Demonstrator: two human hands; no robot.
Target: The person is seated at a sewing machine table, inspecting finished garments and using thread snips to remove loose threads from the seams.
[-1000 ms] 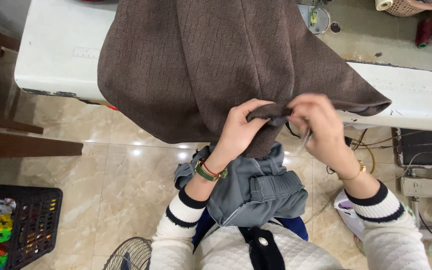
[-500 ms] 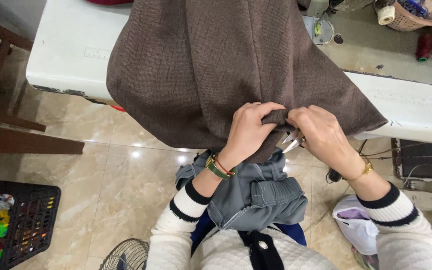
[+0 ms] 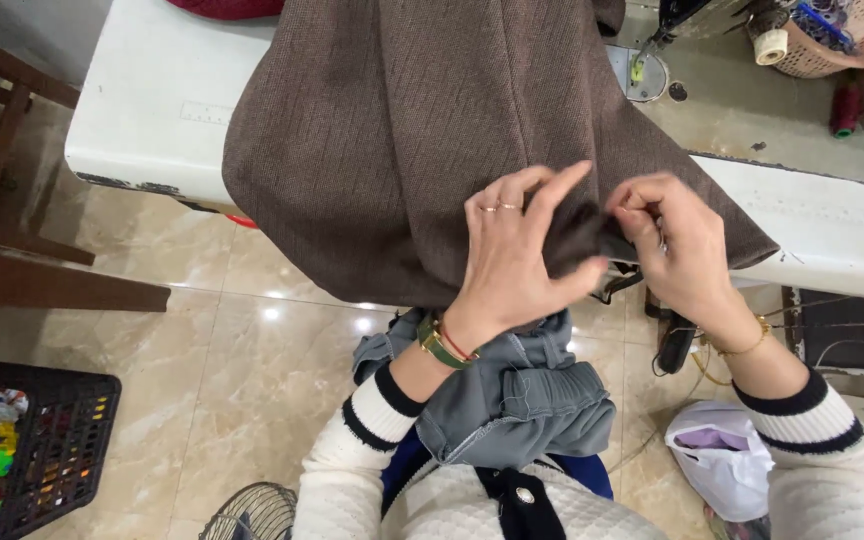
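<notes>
Person seated at a white tabletop (image 3: 132, 120), looking down at both hands. A large brown cloth (image 3: 422, 130) drapes off the near edge of the tabletop and hangs toward the lap.

Left hand (image 3: 517, 255): lies over the lower hem of the brown cloth, thumb tucked under a dark fold, index and middle fingers lifted and spread. It pinches the fold rather than clenching on it. Rings on two fingers, green watch (image 3: 439, 343) at the wrist.

Right hand (image 3: 677, 245): fingertips closed on the same dark fold from the other side, just beside the left thumb. Both hands grip the cloth at one spot, nearly touching.

Step in hand, as I read it: working a small bunched section of the hem between the fingers, turning or straightening it. The grip is fine, fingertip work, so any further handling calls for both pinches to hold while the bulk of the cloth stays supported on the tabletop.

Edges and room: the tabletop edge runs directly behind the hands; the cloth's weight hangs over it. A gray garment (image 3: 512, 400) is bunched in the lap just below the wrists, close under the forearms. Sewing machine foot (image 3: 642, 65) and a basket (image 3: 832, 40) sit at the far right, well apart from the hands. Left of the lap, bare tiled floor (image 3: 232, 340) with a black crate (image 3: 47, 450) and a fan guard (image 3: 252, 512); a white bag (image 3: 722, 465) lies to the right.
</notes>
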